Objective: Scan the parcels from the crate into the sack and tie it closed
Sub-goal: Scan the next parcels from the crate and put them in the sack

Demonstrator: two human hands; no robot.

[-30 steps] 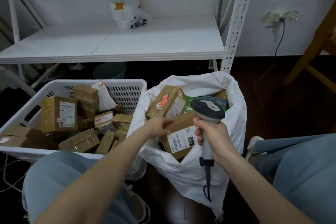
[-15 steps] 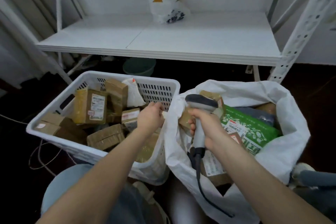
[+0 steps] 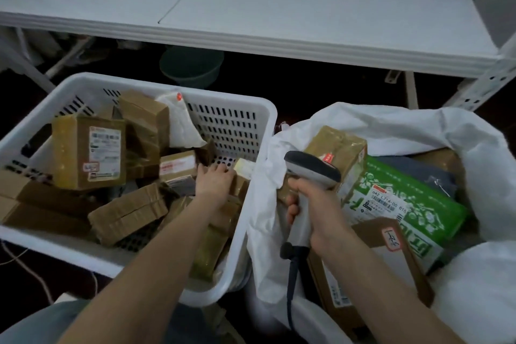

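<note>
A white slotted crate on the left holds several brown taped parcels, among them a large labelled box and a small one. My left hand reaches down into the crate's right side, fingers spread over small parcels; I cannot tell whether it grips one. To the right, the open white sack holds a green parcel and brown boxes. My right hand holds a grey barcode scanner upright at the sack's left edge, its cable hanging down.
A white shelf spans the top, with a bag at its back. A dark green tub sits beneath it behind the crate. A perforated shelf post stands at the right. My knees, in blue jeans, show at the bottom left.
My left hand let go of the box in the sack, crossed left and dropped into the crate. The scanner hand stayed by the sack. The view swung left and closer.
</note>
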